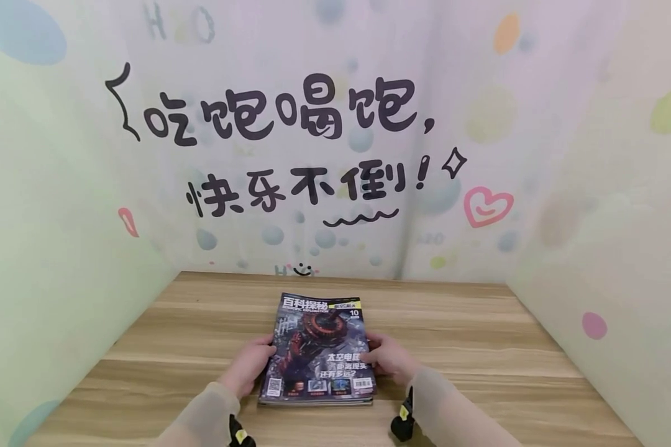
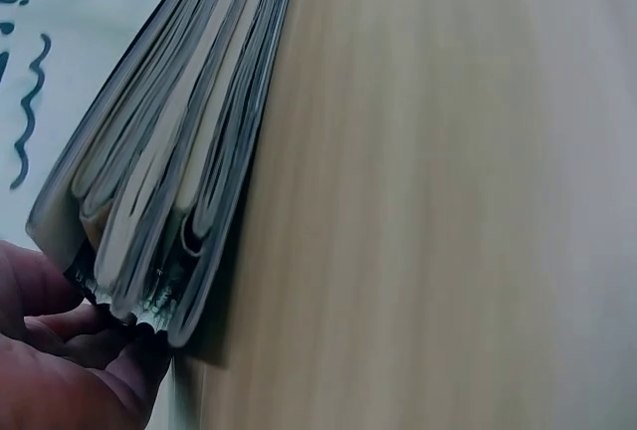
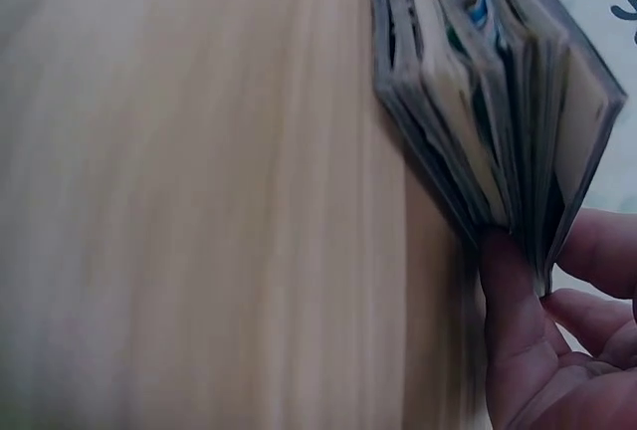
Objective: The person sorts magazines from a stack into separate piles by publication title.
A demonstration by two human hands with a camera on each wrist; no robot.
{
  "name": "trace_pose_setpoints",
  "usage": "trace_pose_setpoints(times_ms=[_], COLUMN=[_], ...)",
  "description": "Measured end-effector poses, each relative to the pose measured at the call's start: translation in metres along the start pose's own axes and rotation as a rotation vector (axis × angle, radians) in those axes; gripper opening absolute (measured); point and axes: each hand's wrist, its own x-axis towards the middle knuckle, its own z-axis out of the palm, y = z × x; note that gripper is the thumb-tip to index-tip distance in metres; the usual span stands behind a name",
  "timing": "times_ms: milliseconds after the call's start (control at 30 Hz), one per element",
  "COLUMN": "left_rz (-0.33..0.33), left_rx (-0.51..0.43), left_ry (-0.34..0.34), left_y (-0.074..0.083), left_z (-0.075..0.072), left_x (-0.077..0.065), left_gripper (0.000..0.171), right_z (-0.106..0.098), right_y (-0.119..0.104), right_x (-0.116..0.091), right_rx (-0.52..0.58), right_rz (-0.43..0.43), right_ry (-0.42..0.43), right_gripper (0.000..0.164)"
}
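A stack of several magazines [image 1: 313, 360] is near the middle of the wooden table, its dark top cover facing up with white lettering and a red ring-shaped picture. My left hand [image 1: 248, 366] grips the stack's left side; in the left wrist view its thumb and fingers are around the spine edge of the magazines [image 2: 164, 171]. On the opposite side, my right hand [image 1: 392, 359] grips the stack, thumb on the cover's edge. The right wrist view shows loose page edges of the stack [image 3: 488, 82] pinched between that hand's digits [image 3: 513, 321].
The wooden tabletop [image 1: 481, 372] extends around the stack. A back wall [image 1: 313, 242] with black writing and coloured dots rises behind it, with pale side walls [image 1: 609, 248] at left and right. Black straps with small devices [image 1: 404, 422] are on both wrists.
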Motion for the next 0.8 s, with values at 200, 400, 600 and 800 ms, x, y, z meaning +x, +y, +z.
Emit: trace_pose_setpoints(times_ms=[200, 400, 600, 800], left_rz=[0.032, 0.057, 0.072, 0.053], left_rx=[0.022, 0.009, 0.002, 0.016], left_ry=[-0.027, -0.079, -0.107, -0.102], left_y=[0.005, 0.008, 0.012, 0.014], left_z=[0.019, 0.036, 0.051, 0.062], left_x=[0.001, 0.004, 0.008, 0.015], left_gripper=[0.048, 0.048, 0.048, 0.048], right_z=[-0.021, -0.038, -0.053, -0.066], right_y=[0.003, 0.006, 0.009, 0.010], right_x=[-0.008, -0.014, -0.016, -0.016], right_rx=[-0.001, -0.022, -0.026, -0.028], right_rz=[0.013, 0.026, 0.048, 0.050], right_ry=[0.014, 0.053, 0.111, 0.138], right_gripper=[0.072, 0.069, 0.066, 0.067])
